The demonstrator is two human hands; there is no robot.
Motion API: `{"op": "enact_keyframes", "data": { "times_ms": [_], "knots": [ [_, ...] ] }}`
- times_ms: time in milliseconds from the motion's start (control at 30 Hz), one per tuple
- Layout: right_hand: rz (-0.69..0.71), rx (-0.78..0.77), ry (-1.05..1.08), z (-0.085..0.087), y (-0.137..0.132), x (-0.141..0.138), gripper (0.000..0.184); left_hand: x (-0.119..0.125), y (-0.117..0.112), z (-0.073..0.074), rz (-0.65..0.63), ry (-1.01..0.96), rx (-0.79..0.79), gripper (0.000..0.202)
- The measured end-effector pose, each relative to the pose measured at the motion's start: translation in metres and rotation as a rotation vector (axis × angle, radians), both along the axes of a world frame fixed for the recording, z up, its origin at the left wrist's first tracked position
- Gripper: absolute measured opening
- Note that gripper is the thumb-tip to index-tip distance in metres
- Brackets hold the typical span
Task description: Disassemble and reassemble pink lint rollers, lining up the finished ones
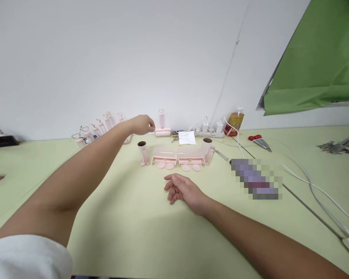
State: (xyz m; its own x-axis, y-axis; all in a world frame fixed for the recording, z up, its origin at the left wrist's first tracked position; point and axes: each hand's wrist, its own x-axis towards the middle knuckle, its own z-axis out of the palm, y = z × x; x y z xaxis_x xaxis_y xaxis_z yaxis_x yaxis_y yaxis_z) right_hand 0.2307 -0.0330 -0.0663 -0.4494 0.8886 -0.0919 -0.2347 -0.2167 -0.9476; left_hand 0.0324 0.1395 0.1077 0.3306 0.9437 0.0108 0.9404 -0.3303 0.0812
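My left hand (142,124) is stretched far forward, fingers curled together close to an upright pink lint roller (162,128) at the back of the table; I cannot make out anything in its fingers. My right hand (182,189) rests on the pale green table (128,224), fingers loosely apart, holding nothing. Just beyond it lie two pink plastic covers (178,156), several pink round caps (178,167) and two pink handles with dark roll cores (144,152).
A row of pink roller handles (97,128) leans against the wall at back left. A power strip with chargers (208,131), a bottle (235,121), red scissors (258,141), white cables (311,182) and a green cloth (317,62) are to the right.
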Motion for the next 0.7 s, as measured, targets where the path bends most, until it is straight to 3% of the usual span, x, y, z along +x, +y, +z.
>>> {"op": "enact_keyframes", "data": {
  "times_ms": [167, 367, 700],
  "knots": [
    [0.019, 0.064, -0.07, 0.001, 0.0, -0.001, 0.04, -0.022, -0.055, -0.033, -0.027, 0.042, 0.031, 0.033],
    [-0.016, 0.088, -0.098, -0.001, 0.0, -0.001, 0.036, -0.032, -0.069, -0.069, 0.071, -0.017, 0.086, 0.038],
    [-0.022, 0.08, -0.117, -0.001, -0.001, 0.0, 0.029, -0.027, -0.07, -0.076, 0.034, -0.142, 0.03, 0.033]
  ]
}}
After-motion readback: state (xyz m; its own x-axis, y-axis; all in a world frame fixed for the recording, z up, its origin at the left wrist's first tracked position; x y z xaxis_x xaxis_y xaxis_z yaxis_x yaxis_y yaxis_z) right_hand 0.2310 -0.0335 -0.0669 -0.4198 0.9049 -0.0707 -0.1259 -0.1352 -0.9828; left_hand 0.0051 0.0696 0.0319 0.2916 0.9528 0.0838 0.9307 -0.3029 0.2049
